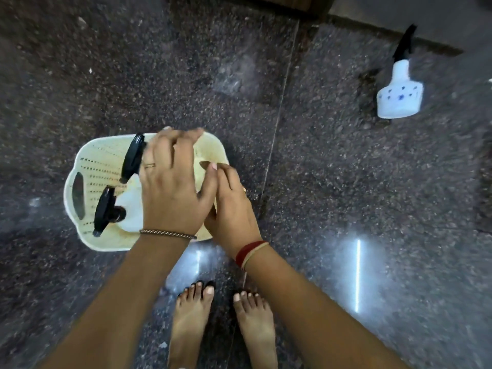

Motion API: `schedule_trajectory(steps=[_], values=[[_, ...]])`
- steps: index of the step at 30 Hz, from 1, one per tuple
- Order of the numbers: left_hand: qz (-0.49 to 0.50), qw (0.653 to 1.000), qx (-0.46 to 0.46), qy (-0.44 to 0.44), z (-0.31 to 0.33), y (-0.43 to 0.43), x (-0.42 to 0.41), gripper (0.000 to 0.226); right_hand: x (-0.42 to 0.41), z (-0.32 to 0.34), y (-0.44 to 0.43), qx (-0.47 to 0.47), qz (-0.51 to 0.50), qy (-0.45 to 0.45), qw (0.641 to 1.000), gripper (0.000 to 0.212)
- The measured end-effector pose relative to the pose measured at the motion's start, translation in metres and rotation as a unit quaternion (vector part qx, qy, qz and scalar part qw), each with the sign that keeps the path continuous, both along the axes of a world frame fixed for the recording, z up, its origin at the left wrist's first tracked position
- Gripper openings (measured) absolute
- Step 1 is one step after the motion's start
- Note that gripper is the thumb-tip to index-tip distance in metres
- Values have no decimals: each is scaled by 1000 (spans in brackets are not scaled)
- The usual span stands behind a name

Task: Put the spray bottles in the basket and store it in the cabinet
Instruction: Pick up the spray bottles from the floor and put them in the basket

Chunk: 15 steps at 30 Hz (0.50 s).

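Note:
A cream perforated basket (87,166) stands on the dark floor in front of me. Two white spray bottles with black trigger heads lie inside it: one at the front (127,209) and one behind it (133,158). My left hand (173,187) lies palm down over the rear bottle's body, fingers curled around it. My right hand (231,209) rests against the basket's right rim, touching my left hand, and its fingertips are hidden. A third white spray bottle (399,94) with blue dots and a black head lies on the floor at the far right.
The floor is dark speckled granite with a tile seam (277,123) running past the basket's right side. My bare feet (221,323) stand just behind the basket. A wooden edge (279,1) and a wall base run along the top.

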<state>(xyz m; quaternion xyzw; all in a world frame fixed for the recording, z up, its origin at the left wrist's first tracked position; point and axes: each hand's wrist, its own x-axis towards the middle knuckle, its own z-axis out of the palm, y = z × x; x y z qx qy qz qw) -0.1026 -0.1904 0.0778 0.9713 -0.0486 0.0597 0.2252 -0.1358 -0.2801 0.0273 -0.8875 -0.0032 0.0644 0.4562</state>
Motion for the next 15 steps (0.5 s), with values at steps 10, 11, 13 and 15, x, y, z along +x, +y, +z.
schedule_trajectory(steps=[10,11,13,15], values=[[-151,987,40,32,-30,-151,71,60,68,8,-188,-217,-95,-11,972,66],[-185,980,57,36,-36,-165,77,63,77,6,-210,-249,-103,-10,963,71],[-273,955,108,36,-53,-190,89,68,96,0,-251,-301,-129,-1,945,76],[-353,922,157,31,-71,-208,104,73,113,-9,-286,-328,-159,22,931,79]])
